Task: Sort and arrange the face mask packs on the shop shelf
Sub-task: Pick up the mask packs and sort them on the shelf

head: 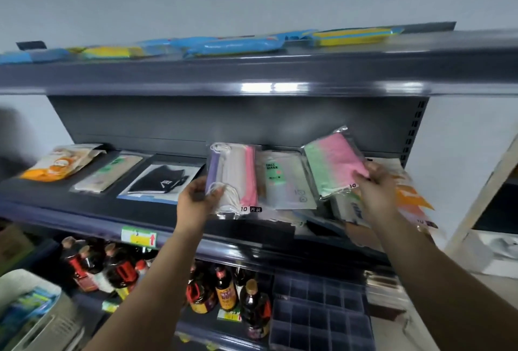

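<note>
The sorting looks roughly half done. On the left part of the middle shelf (157,210), 3 packs lie apart in a tidy row: an orange pack (60,164), a beige pack (110,172) and a black mask pack (164,179). The right part is not yet sorted: a pale "FACE MASK" pack (286,182) lies between the hands, and further packs overlap in a loose heap (412,199) under and beside the right arm.

The left hand (196,196) has its grip closed on the lower left corner of a clear pack of purple, white and pink masks (234,177), held up just above the shelf. The right hand (375,182) pinches the lower right edge of a clear pack of pink and green masks (333,163), tilted and lifted over the heap. Both seem bound for places in the row.

As for containers, the top shelf (252,70) carries blue and yellow packs (232,46). The bottom shelf holds dark sauce bottles (224,289) and an empty dark divider tray (322,311). A white basket (36,320) at lower left holds blurred blue and green items.
</note>
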Tool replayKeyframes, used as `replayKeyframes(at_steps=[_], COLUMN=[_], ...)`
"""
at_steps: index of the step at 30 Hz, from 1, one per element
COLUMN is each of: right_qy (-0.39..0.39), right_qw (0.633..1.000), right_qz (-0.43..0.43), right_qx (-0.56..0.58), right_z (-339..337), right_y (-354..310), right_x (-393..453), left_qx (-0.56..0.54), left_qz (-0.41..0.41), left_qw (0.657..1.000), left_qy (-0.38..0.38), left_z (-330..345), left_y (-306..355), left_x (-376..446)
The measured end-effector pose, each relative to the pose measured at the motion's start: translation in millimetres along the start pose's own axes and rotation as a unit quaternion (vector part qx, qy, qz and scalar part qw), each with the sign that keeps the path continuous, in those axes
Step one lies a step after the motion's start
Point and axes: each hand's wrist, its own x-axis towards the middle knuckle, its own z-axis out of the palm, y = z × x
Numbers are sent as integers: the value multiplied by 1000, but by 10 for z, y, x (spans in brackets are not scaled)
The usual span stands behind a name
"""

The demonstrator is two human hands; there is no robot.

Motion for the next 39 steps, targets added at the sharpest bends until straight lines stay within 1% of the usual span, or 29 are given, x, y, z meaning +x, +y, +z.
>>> replayKeyframes(at_steps=[5,10,12,18,24,28,32,35,39], right_qy=[3,-40,-57,-119,-157,-139,-125,-92,-25], right_qw=[996,984,977,975,964,965,971,981,993], right_qz=[3,5,16,9,75,93,83,64,36], right_qx=[90,175,205,189,203,202,185,157,112], right_z=[23,278,465,1208,2055,2525,2895,3111,3222], right_y=[-67,-170,-224,-283,-294,-278,-193,-125,-30], right_x=[-11,-73,-160,-496,-879,-1093,-1289,-1406,-1487], left_qx=[-61,-99,-91,-77,-59,-49,-34,-46,-28], left_qz=[24,33,29,24,27,1,-3,-20,-36], left_qw=[998,994,995,993,993,993,993,994,996], left_qy=[14,22,33,82,101,111,116,102,75], left_z=[18,-130,-264,-884,-1717,-2203,-2555,-2757,-2939], left_y=[41,92,90,62,38,-41,-157,-238,-367], left_x=[-52,-51,-22,111,190,284,425,544,759])
